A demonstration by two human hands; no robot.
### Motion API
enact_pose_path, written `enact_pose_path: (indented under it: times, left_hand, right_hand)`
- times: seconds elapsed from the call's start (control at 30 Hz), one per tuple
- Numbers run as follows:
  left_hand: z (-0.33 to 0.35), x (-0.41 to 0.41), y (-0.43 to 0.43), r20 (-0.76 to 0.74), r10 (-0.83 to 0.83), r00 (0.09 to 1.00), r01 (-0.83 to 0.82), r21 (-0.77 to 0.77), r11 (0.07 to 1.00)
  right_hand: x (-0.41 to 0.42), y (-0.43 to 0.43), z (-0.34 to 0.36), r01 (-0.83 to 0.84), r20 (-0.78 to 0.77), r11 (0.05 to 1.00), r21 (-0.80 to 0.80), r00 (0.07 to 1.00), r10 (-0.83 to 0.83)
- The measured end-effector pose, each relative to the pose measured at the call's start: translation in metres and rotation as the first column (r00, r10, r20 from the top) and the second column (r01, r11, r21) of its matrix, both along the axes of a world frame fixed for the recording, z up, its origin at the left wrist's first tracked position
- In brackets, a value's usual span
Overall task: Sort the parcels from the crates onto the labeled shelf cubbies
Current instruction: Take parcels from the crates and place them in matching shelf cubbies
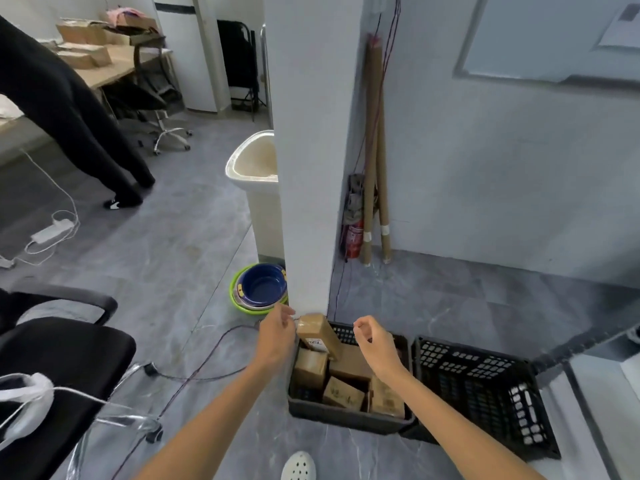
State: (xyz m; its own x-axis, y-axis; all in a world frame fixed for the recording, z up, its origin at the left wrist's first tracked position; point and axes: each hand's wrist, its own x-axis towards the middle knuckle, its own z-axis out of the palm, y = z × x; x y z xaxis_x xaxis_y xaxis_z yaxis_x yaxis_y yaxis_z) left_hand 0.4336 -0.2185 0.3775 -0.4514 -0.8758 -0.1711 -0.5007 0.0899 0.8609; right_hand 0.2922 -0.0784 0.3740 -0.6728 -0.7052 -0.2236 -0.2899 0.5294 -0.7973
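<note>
- Head view: my left grip (277,332) sits beside the top corner of the upright parcel (320,336) with its fingers curled. I cannot tell whether it pinches the parcel.
- My right grip (372,339) hovers just right of that parcel, loosely curled and holding nothing. I judge it ready to steady it.
- That parcel leans on other parcels (310,370) in the left crate (346,419), probably tipped up to show its label (317,342).
- The label print is too blurred to read, the shelf cubbies are out of view, and I can't make out what is in the right crate (485,386).
</note>
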Motion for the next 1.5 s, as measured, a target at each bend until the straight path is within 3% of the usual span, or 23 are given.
enact_pose_path:
  times: [0.27, 0.63, 0.77, 0.87, 1.03, 1.17, 1.37, 1.5]
  left_hand:
    - [-0.106, -0.082, -0.112, 0.083, -0.068, 0.994, 0.06, 0.098, 0.993]
    - [-0.422, -0.164, -0.186, 0.143, -0.148, 0.979, 0.127, 0.151, 0.98]
    - [-0.493, -0.177, -0.194, 0.112, -0.165, 0.98, 0.125, 0.301, 0.945]
    - [-0.55, -0.178, -0.204, 0.05, -0.127, 0.991, 0.103, 0.336, 0.936]
    - [-0.501, -0.165, -0.202, 0.059, 0.059, 0.997, -0.08, 0.488, 0.869]
    - [-0.432, -0.157, -0.197, 0.107, 0.016, 0.994, -0.072, 0.544, 0.836]
    - [-0.29, -0.175, -0.179, 0.023, -0.236, 0.971, 0.172, 0.618, 0.767]
    - [-0.137, -0.21, -0.155, 0.057, -0.49, 0.87, 0.397, 0.509, 0.764]
  right_hand:
    - [-0.072, -0.112, -0.108, -0.049, -0.014, 0.988, 0.149, 0.999, 0.052]
    - [-0.156, -0.217, -0.444, -0.215, -0.049, 0.914, 0.344, 0.968, 0.246]
    - [-0.165, -0.235, -0.52, -0.293, -0.076, 0.875, 0.385, 0.935, 0.347]
    - [-0.171, -0.249, -0.545, -0.315, -0.036, 0.892, 0.324, 0.938, 0.344]
    - [-0.174, -0.245, -0.511, -0.261, 0.085, 0.942, 0.21, 0.965, 0.248]
    - [-0.199, -0.212, -0.416, -0.108, 0.24, 0.984, 0.144, 0.968, 0.071]
    - [-0.227, -0.149, -0.222, 0.05, 0.392, 0.994, 0.094, 0.916, -0.083]
    - [-0.242, -0.114, -0.092, 0.181, 0.452, 0.984, 0.003, 0.877, -0.163]
